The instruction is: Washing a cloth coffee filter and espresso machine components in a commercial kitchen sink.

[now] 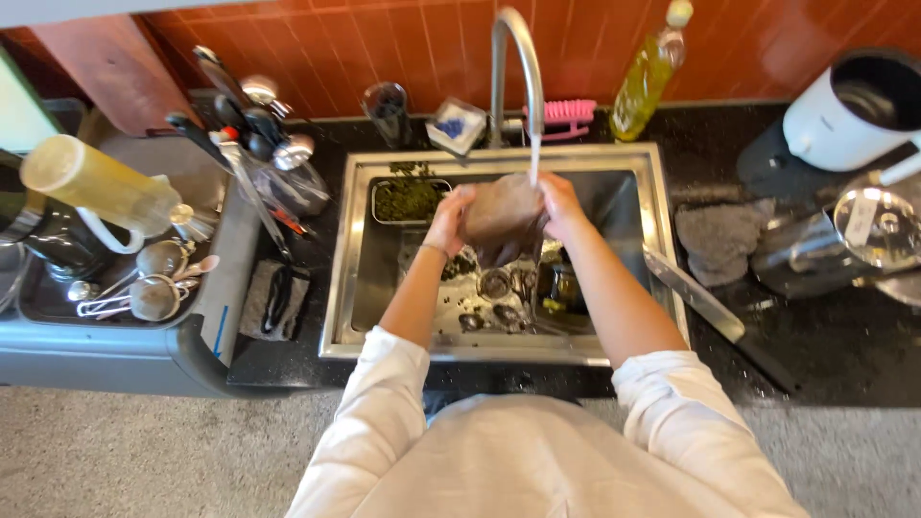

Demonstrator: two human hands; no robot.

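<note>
Both my hands hold a grey-brown cloth point(504, 216) over the steel sink point(652, 168), under the water running from the tall curved faucet point(516, 58). My left hand point(449, 219) grips the cloth's left side, my right hand point(561, 206) grips its right side. Below the cloth, several small metal items point(499, 297) lie on the sink floor. A small steel tray with green scraps point(408, 199) sits in the sink's back left corner.
A large knife point(693, 295) lies on the sink's right rim, next to a grey rag point(721, 238). A pink brush point(568, 115), an oil bottle point(645, 77) and a dark glass point(388, 107) stand behind the sink. A utensil rack point(259, 144) and dish tray point(125, 278) are left; a white pot point(854, 105) and lid point(878, 228) are right.
</note>
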